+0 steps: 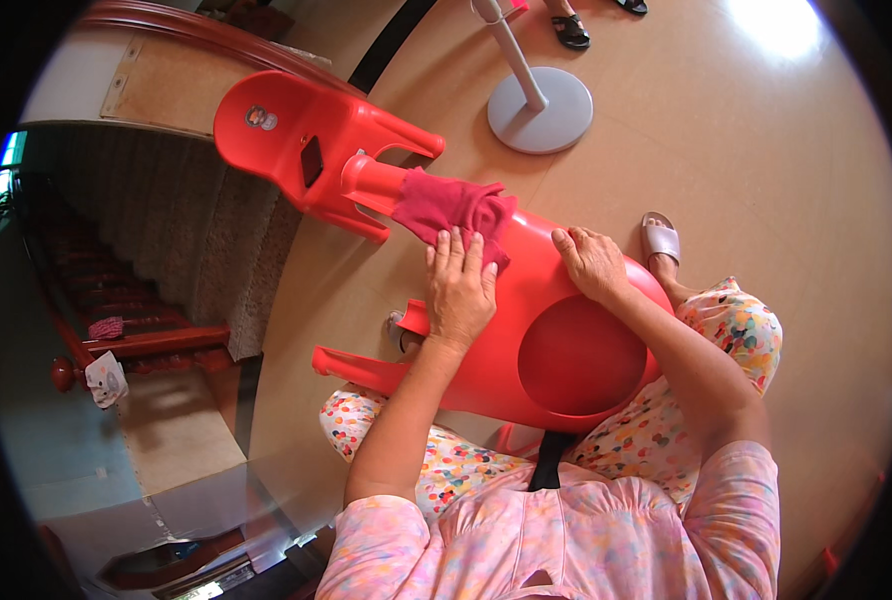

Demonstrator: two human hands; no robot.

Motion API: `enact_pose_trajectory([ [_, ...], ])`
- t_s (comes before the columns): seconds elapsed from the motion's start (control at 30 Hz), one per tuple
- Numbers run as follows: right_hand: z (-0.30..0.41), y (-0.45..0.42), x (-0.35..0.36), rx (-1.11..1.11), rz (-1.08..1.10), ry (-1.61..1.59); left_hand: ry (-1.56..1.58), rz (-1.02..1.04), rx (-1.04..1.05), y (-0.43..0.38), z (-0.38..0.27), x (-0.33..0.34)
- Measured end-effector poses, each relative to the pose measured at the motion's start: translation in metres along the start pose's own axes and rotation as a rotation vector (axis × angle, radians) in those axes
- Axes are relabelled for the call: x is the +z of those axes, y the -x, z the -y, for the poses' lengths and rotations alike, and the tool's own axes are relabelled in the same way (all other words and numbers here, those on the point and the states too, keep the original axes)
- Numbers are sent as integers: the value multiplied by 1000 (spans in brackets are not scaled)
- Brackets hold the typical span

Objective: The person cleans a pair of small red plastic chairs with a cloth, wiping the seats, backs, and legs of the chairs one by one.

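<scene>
A red plastic chair (491, 352) with a large round opening in one panel lies tipped across my lap, its legs pointing left and away. Over its far part is spread a crumpled dark pink cloth (453, 206). My left hand (459, 289) rests flat, its extended fingertips on the cloth's near edge; the fingers do not curl around it. With the thumb on top, my right hand (596, 264) grips the chair's right edge, above the round opening. The fingers' undersides are hidden.
Another red plastic chair (281, 142) stands ahead on the left, a dark phone (312, 161) on its seat. Beyond is a pole on a round grey base (540, 112). Left are stairs (183, 225) with a wooden railing (157, 341). Another person's sandalled foot (570, 31) shows at the top.
</scene>
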State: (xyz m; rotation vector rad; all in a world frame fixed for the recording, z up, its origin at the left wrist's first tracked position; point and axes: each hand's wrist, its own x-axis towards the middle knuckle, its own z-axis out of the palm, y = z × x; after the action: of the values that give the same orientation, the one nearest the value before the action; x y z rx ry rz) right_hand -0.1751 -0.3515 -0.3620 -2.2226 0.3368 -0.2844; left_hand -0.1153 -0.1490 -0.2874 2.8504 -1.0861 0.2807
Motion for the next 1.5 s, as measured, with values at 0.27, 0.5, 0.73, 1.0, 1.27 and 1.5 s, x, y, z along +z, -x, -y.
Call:
enact_pose_trajectory([
  [0.27, -6, -1, 1, -68, 13, 17, -39, 58, 16, 54, -24, -18],
  [0.5, -11, -1, 4, 3, 69, 29, -129, 83, -47, 112, -24, -23],
  [0.73, -9, 1, 0, 29, 120, 81, -150, 68, -98, 163, -21, -23],
  [1.0, -11, 0, 0, 52, 122, 100, -105, -51, -94, 175, -22, -13],
  [1.27, -15, -10, -12, 118, 335, 67, -23, -57, -56, 139, -37, -4],
  [1.5, -4, -1, -22, -46, 503, 224, -29, -68, -16, 74, -30, -1],
])
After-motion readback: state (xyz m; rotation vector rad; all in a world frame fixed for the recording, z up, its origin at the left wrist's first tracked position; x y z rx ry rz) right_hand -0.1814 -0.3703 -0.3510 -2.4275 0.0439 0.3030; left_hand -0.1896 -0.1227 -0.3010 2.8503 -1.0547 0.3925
